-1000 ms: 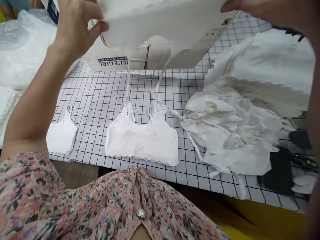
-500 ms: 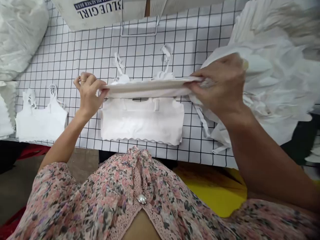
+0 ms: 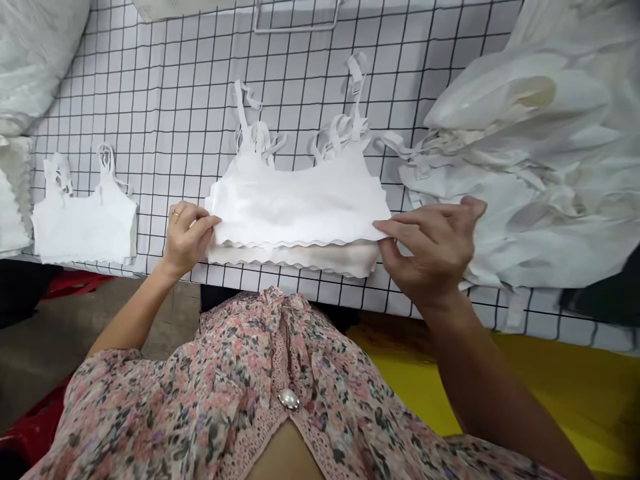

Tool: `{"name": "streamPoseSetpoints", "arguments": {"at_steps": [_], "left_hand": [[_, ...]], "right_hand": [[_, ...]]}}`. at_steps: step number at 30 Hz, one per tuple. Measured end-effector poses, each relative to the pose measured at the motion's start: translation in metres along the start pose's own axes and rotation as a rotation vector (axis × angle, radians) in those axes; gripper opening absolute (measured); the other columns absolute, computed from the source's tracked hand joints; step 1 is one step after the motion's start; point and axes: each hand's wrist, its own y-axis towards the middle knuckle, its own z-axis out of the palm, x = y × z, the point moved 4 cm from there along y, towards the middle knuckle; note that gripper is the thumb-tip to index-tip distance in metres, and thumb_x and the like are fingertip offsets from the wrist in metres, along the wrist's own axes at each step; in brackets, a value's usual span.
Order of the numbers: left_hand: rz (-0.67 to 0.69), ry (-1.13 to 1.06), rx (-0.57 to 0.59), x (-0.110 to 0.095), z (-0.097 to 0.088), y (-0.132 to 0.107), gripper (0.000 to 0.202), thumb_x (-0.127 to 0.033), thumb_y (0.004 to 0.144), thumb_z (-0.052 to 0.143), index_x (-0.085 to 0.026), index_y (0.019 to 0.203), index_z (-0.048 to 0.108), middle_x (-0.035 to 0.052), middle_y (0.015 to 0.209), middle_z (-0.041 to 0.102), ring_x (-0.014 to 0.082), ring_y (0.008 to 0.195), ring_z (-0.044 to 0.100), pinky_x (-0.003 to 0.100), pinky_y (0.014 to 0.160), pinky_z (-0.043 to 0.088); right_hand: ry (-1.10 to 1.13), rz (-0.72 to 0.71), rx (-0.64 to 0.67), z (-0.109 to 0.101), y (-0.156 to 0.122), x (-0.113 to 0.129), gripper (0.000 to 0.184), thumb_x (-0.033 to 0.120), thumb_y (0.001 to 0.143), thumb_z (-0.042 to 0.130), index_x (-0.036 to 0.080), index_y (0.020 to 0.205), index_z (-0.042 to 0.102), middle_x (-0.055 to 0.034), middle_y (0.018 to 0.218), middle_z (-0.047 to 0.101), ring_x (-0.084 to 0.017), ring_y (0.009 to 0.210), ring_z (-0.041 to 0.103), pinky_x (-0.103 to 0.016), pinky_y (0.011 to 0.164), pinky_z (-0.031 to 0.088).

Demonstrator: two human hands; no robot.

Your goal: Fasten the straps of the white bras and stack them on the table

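Stretched flat between my hands is a white strappy bra top with a scalloped hem and its straps pointing away from me. My left hand pinches its lower left corner. The lower right corner is pinched between thumb and finger of my right hand. Beneath it lies a stack of similar pale tops; their scalloped hems show below the upper one, and most of the stack is hidden.
Left of me sits another stack of white tops, with more scalloped pieces at the edge. A heap of loose white garments covers the right. A bulging plastic bag is at far left, a wire frame at the back, on a grid-patterned cloth.
Both hands have come down toward me, bringing the held top from a raised, edge-on position to lying flat over the stack. The view has shifted, so the printed carton is mostly out of sight.
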Motion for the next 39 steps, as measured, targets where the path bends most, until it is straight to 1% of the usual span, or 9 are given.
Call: {"name": "streamPoseSetpoints", "arguments": {"at_steps": [8,13,18,22,24,27,30,35,39], "left_hand": [[-0.053,-0.063,0.005,0.002,-0.016,-0.027,0.026,-0.010,0.097,0.066,-0.032,0.108,0.074,0.0016,0.095,0.071,0.0207,0.087,0.067,0.041,0.080,0.054],[-0.172,-0.115,0.069,-0.012,-0.011,-0.023,0.041,-0.009,0.100,0.055,-0.037,0.120,0.077,0.0060,0.111,0.076,0.0262,0.105,0.074,0.049,0.091,0.061],[-0.231,-0.194,0.252,-0.051,0.034,-0.012,0.070,-0.029,0.109,0.058,-0.038,0.176,0.036,0.0102,0.180,0.045,0.0367,0.171,0.038,0.067,0.138,0.035],[-0.271,-0.188,0.310,-0.066,0.055,-0.024,0.090,-0.041,0.105,0.069,-0.039,0.181,0.021,0.0092,0.188,0.021,0.0398,0.176,0.020,0.070,0.143,0.025],[-0.264,-0.203,0.271,-0.066,0.049,-0.026,0.083,-0.036,0.106,0.068,-0.038,0.179,0.027,0.0097,0.187,0.027,0.0369,0.176,0.024,0.068,0.141,0.031],[-0.259,-0.281,0.125,-0.050,0.027,-0.009,0.059,-0.028,0.109,0.066,-0.035,0.165,0.052,0.0097,0.173,0.055,0.0314,0.169,0.043,0.065,0.135,0.044],[-0.356,-0.386,-0.028,-0.007,0.012,0.032,0.033,-0.027,0.107,0.068,-0.029,0.139,0.073,0.0077,0.146,0.078,0.0251,0.143,0.071,0.053,0.122,0.059],[-0.692,-0.576,0.004,0.083,0.027,0.106,0.022,-0.024,0.096,0.069,-0.020,0.113,0.082,0.0102,0.123,0.085,0.0216,0.112,0.080,0.037,0.099,0.065],[-0.745,-0.655,0.081,0.119,0.049,0.137,0.023,-0.017,0.088,0.070,-0.017,0.107,0.081,0.0110,0.119,0.085,0.0211,0.110,0.078,0.037,0.102,0.064]], "right_hand": [[-0.065,-0.039,0.074,-0.020,-0.033,0.022,0.020,0.018,0.095,0.070,0.032,0.105,0.080,-0.0010,0.093,0.075,-0.026,0.092,0.074,-0.067,0.118,0.048],[-0.005,0.048,0.266,-0.014,-0.040,0.038,0.040,0.048,0.105,0.057,0.031,0.136,0.076,-0.0111,0.119,0.081,-0.037,0.114,0.077,-0.074,0.127,0.040],[-0.068,0.226,0.604,0.021,-0.028,0.057,0.080,0.057,0.112,0.037,0.020,0.181,0.024,-0.0200,0.180,0.039,-0.043,0.169,0.036,-0.076,0.134,0.025],[-0.088,0.232,0.593,0.013,-0.030,0.053,0.086,0.055,0.115,0.033,0.021,0.184,-0.006,-0.0252,0.184,0.026,-0.049,0.169,0.033,-0.087,0.125,0.026],[-0.055,0.184,0.458,0.002,-0.016,0.039,0.083,0.053,0.114,0.039,0.026,0.184,0.005,-0.0237,0.181,0.035,-0.050,0.165,0.040,-0.084,0.121,0.037],[0.074,0.051,0.161,0.004,0.045,0.013,0.063,0.039,0.108,0.063,0.035,0.170,0.050,-0.0139,0.147,0.073,-0.042,0.138,0.068,-0.064,0.110,0.055],[0.215,-0.074,0.072,0.054,0.137,-0.001,0.014,0.032,0.106,0.068,0.031,0.116,0.078,-0.0044,0.099,0.080,-0.031,0.098,0.073,-0.058,0.098,0.057],[0.252,0.012,0.494,0.207,0.261,-0.004,0.037,0.047,0.114,0.057,0.019,0.094,0.071,-0.0113,0.110,0.075,-0.032,0.126,0.059,-0.068,0.115,0.046],[0.215,-0.076,0.778,0.276,0.283,0.008,0.042,0.052,0.104,0.072,0.022,0.076,0.062,-0.0048,0.084,0.065,-0.031,0.118,0.059,-0.084,0.120,0.034]]}}
